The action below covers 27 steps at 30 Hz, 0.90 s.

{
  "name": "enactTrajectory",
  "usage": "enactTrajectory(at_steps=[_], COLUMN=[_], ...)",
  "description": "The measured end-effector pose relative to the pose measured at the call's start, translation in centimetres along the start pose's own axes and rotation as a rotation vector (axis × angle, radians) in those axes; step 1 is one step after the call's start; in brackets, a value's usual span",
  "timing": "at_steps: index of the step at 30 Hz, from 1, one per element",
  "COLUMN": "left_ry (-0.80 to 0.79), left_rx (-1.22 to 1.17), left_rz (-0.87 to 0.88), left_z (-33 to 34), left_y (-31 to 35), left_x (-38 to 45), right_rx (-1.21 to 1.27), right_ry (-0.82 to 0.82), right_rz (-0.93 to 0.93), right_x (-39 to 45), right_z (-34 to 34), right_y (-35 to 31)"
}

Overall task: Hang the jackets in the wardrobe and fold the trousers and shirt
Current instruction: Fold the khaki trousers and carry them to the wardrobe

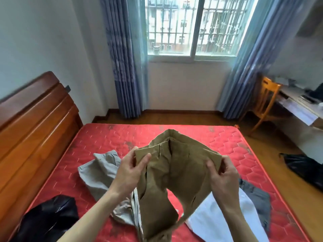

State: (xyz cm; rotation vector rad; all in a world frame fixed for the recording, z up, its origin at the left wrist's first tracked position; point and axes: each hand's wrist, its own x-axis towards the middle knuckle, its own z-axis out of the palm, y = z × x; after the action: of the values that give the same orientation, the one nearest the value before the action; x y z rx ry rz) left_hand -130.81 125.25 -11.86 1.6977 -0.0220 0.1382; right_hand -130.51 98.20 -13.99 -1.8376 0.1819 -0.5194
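Note:
I hold khaki trousers [174, 172] up above the red mattress [104, 137], waistband spread between my hands and legs hanging down. My left hand [131, 170] pinches the left end of the waistband. At the right end, my right hand [222, 172] grips the cloth with curled fingers. Light grey trousers [99, 172] lie crumpled on the mattress to the left. A white shirt [215, 220] lies at the lower right, with a dark grey garment [257, 196] beside it. A black jacket [47, 219] sits at the lower left corner.
A wooden headboard [31, 123] runs along the left. A window with blue curtains [125, 58] faces me. On the right stand a wooden chair [265, 100] and a desk [300, 109]. Another black item [304, 166] lies on the wooden floor.

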Motion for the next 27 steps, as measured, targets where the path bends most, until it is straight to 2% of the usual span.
enactTrajectory(at_steps=[7,12,15,21,27], left_ry=[0.094,0.077,0.064,0.164,0.319], left_rx=[0.103,0.296,0.308,0.098,-0.069], left_rz=[0.268,0.447,0.463,0.358,0.340], left_z=[-3.4,-4.8,-5.8,-5.6,-0.6], left_y=[12.3,21.4,25.0,24.2,21.1], left_x=[5.5,8.7,9.7,10.1,7.6], right_rx=[-0.023,-0.136,-0.181,-0.090,-0.065], right_ry=[0.112,0.065,0.054,0.141,0.191], right_rz=[-0.275,-0.448,-0.459,-0.396,-0.422], right_x=[8.9,14.6,16.2,13.8,8.0], right_z=[-4.0,-6.5,-7.4,-6.6,-1.4], right_y=[-12.2,-22.1,-25.8,-25.6,-22.8])
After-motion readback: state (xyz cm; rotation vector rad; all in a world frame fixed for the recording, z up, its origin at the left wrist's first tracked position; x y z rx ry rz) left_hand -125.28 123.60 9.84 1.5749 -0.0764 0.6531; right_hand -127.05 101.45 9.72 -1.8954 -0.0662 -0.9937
